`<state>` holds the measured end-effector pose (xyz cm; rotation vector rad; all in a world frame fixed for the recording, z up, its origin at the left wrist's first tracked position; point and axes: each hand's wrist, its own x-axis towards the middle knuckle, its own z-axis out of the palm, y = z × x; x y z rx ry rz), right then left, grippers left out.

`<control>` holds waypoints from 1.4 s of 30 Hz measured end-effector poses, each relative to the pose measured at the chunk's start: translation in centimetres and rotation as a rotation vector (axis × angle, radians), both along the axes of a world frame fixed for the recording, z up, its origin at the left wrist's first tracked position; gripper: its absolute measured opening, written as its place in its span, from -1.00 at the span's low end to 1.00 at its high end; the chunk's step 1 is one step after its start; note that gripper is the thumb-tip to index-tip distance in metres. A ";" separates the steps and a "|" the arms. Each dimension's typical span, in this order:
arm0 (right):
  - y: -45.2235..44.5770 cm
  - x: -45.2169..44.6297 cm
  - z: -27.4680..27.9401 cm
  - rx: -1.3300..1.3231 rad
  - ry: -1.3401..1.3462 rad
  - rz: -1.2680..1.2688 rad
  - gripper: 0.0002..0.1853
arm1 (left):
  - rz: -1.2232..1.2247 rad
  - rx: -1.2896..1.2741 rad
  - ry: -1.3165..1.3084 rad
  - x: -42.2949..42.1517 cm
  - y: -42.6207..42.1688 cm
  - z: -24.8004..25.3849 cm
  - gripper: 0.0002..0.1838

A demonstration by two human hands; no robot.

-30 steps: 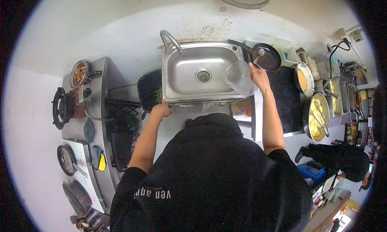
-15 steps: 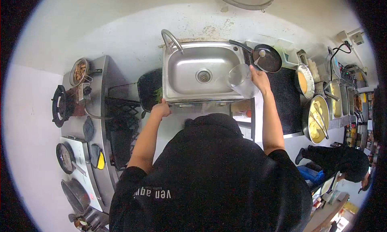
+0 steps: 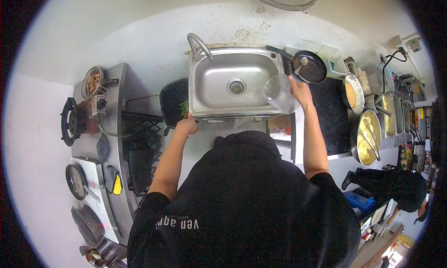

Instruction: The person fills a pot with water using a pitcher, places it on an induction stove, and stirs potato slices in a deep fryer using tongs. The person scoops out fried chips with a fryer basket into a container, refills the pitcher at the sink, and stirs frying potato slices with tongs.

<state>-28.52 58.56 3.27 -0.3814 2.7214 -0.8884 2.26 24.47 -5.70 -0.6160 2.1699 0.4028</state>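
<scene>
My right hand (image 3: 301,93) is closed around a clear, see-through container (image 3: 279,93), which tilts over the right front corner of the steel sink (image 3: 205,102). Whether any liquid is in it I cannot tell. At the sink's left front corner, my left hand (image 3: 187,127) has its fingers curled against the edge. Just behind that hand, green herbs (image 3: 183,108) lie on a dark tray-like surface (image 3: 170,100). The curved faucet (image 3: 200,45) rises at the back left of the basin, over the drain (image 3: 236,87).
To the right lie a frying pan (image 3: 309,67) with a spoon, a ribbed black mat (image 3: 331,114) and a bowl (image 3: 357,149) of pale slices with tongs. A burner (image 3: 70,121) and pans stand left. Another person (image 3: 405,186) bends at the far right.
Hardly anything differs. Both hands keep their places, and the container stays tilted at the sink's corner; the view has shifted very slightly.
</scene>
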 end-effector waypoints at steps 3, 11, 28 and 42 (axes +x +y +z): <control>-0.2 -0.1 -0.3 -0.001 0.002 -0.002 -0.23 | 0.030 0.025 0.001 -0.1 0.2 0.9 -0.10; -1.1 0.6 1.2 0.000 -0.021 0.006 -0.23 | -0.012 -0.013 0.027 0.1 0.0 0.1 -0.26; -2.9 1.2 1.2 -0.032 -0.081 0.046 -0.23 | 0.061 0.043 -0.012 -0.1 0.2 1.3 -0.14; -4.9 2.3 1.7 0.067 -0.121 0.171 -0.25 | 0.070 0.069 -0.017 0.0 -0.3 0.0 -0.14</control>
